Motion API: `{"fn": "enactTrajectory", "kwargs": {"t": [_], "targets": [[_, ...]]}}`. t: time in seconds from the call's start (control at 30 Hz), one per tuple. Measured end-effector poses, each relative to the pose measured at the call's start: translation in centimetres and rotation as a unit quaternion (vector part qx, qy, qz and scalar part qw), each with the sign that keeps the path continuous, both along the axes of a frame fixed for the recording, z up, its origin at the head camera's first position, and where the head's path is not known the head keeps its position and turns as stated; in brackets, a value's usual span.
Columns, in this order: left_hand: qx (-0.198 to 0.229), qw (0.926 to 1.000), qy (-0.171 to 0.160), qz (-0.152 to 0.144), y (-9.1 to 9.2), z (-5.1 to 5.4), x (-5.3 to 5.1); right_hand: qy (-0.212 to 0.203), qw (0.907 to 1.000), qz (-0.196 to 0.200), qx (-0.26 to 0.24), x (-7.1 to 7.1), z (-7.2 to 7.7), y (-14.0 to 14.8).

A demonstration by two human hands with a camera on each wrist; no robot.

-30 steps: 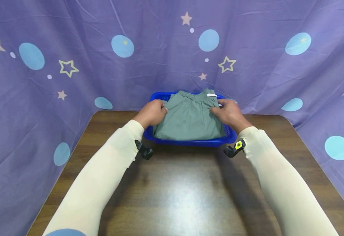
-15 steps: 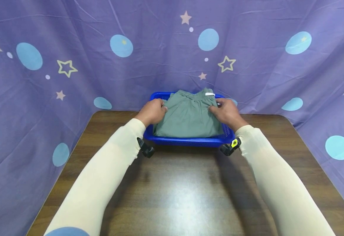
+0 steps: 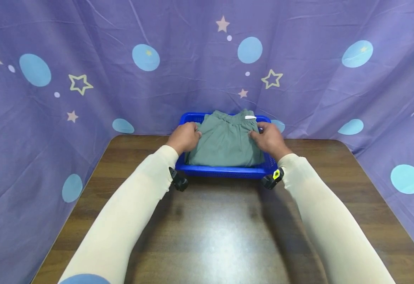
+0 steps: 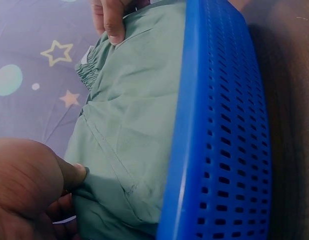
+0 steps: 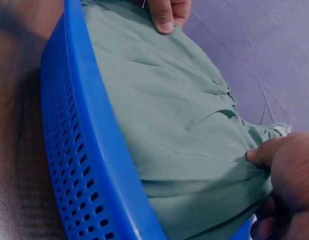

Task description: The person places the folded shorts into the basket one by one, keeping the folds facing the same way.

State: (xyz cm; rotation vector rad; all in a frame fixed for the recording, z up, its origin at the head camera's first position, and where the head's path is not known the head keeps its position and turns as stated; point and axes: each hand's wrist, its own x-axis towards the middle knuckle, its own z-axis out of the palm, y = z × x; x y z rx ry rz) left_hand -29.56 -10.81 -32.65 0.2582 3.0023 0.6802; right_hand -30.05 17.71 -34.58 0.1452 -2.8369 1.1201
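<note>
Folded green pants with a gathered elastic waistband and a small white tag lie in a blue perforated plastic basket. At their left edge my left hand pinches the cloth, thumb on top and fingers beneath. My right hand pinches the opposite edge, just below the tag. Both wrist views show the thumbs pressing into the fabric; the left wrist view has my left hand at lower left, and the right wrist view has my right hand at lower right. The cloth's underside is hidden.
The basket stands at the back of a brown wooden table. Right behind it hangs a purple curtain with stars and blue ovals, which also runs along both sides. Small black cameras are strapped at my wrists.
My right hand has shifted left with the right edge of the pants, so the cloth sits further from the basket's right side. My left hand keeps its hold, nearly in place.
</note>
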Motion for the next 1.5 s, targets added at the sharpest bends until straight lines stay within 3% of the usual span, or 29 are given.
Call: {"fn": "enactTrajectory", "kwargs": {"t": [0.47,0.87,1.5], "targets": [[-0.025,0.9993,-0.02,0.017,-0.2,-2.1,-0.5,-0.037,0.9987,-0.007,0.035,-0.7,-2.1,-1.0],[-0.043,0.9988,-0.004,0.024,0.0,-3.7,-1.0,-0.039,0.9986,-0.003,0.037,-0.9,-3.5,-1.0],[-0.112,0.9935,0.019,0.014,1.0,-4.6,-0.8,-0.052,0.9973,-0.008,0.05,-1.1,-4.8,-0.9]]}}
